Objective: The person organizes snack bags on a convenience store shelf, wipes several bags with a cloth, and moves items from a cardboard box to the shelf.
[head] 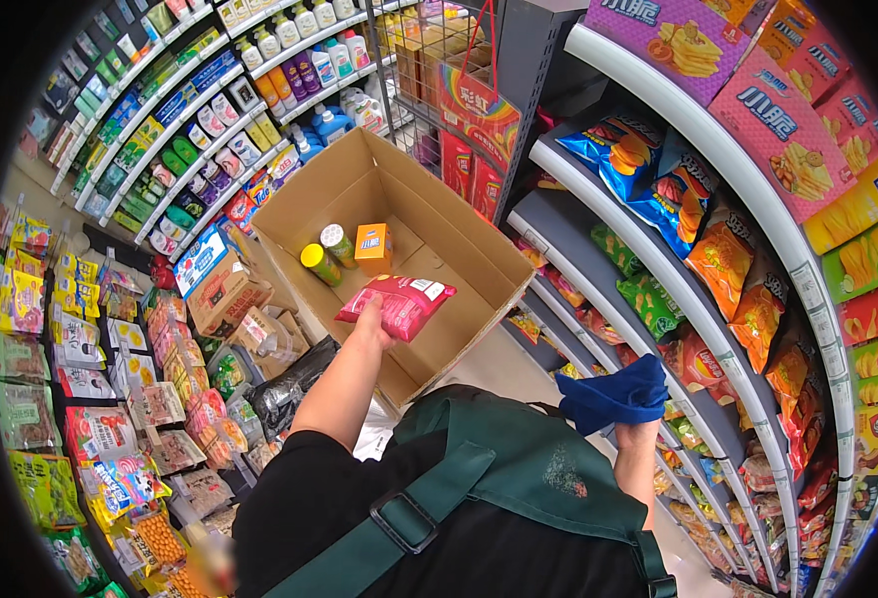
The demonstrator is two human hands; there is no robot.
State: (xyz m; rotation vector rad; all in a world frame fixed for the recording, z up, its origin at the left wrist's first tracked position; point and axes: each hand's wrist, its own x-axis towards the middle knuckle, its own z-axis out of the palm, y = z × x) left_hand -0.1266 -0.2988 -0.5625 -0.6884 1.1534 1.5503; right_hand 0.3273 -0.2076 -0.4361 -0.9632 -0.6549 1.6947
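My left hand [374, 323] grips a red snack bag [409, 303] by its near end, over the near part of an open cardboard box [454, 254]. Inside the box stand an orange snack carton [374, 248], a canister with a yellow lid [320, 264] and a canister with a pale lid [338, 245]. At the lower right, my right hand [635, 437] holds a blue cloth [618, 395], which hides most of the fingers. The cloth is close to the snack shelves on that side.
Curved snack shelves [708, 299] run down the right. Bottles and toiletries fill shelves [207, 134] at the upper left, with bagged food [102, 433] below them. A printed carton [222, 288] and a black plastic bag [289, 385] lie left of the box; a wire rack [427, 82] stands beyond it.
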